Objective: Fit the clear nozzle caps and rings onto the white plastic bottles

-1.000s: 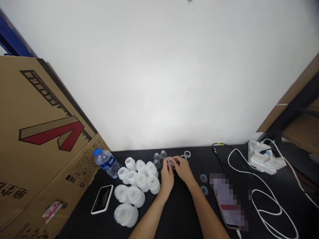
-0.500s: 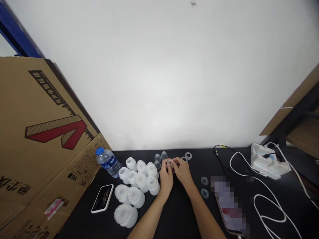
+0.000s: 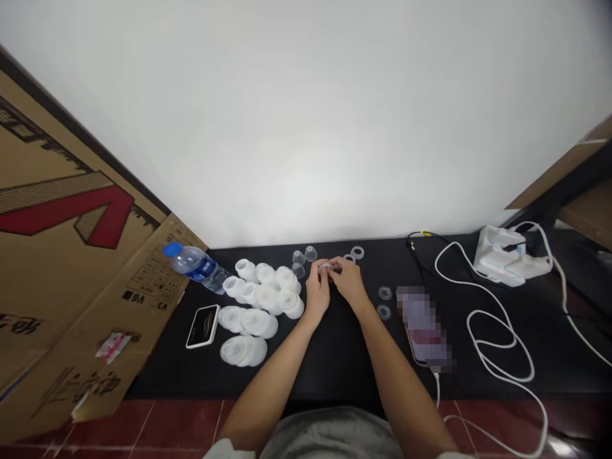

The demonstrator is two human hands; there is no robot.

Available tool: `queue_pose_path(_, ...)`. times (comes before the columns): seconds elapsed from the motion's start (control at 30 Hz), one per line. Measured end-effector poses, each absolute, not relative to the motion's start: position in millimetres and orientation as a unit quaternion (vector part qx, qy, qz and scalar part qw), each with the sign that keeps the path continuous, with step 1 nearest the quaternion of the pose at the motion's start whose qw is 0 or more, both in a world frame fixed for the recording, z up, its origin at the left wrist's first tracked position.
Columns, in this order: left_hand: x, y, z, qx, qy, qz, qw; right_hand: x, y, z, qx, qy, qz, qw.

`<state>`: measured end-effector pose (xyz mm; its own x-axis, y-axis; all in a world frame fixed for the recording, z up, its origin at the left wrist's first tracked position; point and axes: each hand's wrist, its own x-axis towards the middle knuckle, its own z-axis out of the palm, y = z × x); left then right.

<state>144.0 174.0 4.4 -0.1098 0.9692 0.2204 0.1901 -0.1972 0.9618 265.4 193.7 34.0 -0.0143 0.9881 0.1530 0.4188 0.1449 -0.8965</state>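
Observation:
Between my two hands, above the black table (image 3: 344, 357), is a small whitish bottle collar ring (image 3: 326, 266), partly hidden by my fingers. My left hand (image 3: 317, 292) grips it from the left with the thumb on the near side. From the right, my right hand (image 3: 350, 280) pinches it with closed fingertips. Clear dome caps (image 3: 310, 254) stand just behind my left hand. Two loose collar rings (image 3: 357, 252) lie beyond my right hand. Two clear disc-based silicone nipples (image 3: 384, 312) rest to its right. Several white baby bottles (image 3: 258, 324) are grouped on the left.
A water bottle (image 3: 198, 264) with a blue cap and a white-framed device (image 3: 203, 326) sit at left beside a large cardboard box (image 3: 86, 287). On the right are a blurred-out phone (image 3: 423, 328), a white power strip (image 3: 509, 255) and looping white cables (image 3: 502, 344).
The view has tilted downward, so the table's front edge, red floor and my lap now show. Both hands still hold the ring, which appears more tilted.

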Motion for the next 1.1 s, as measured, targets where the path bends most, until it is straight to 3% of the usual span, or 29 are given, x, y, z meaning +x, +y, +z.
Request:
queue_pose_path(0.53, 145, 173, 8, 0.566, 0.521, 0.545, 0.334, 259, 194, 37, -0.547, -0.601, 0.347, 0.468)
queue_pose_path(0.8, 149, 172, 14, 0.462, 0.419, 0.637, 0.453, 264, 200, 43, -0.447, -0.509, 0.491, 0.547)
queue_pose_path(0.93, 150, 172, 20, 0.469, 0.362, 0.623, 0.511, 266, 198, 46, -0.416, -0.472, 0.571, 0.528)
queue_pose_path(1.1, 152, 169, 15, 0.438, 0.341, 0.634, 0.538, 267, 200, 41, -0.447, -0.491, 0.486, 0.569)
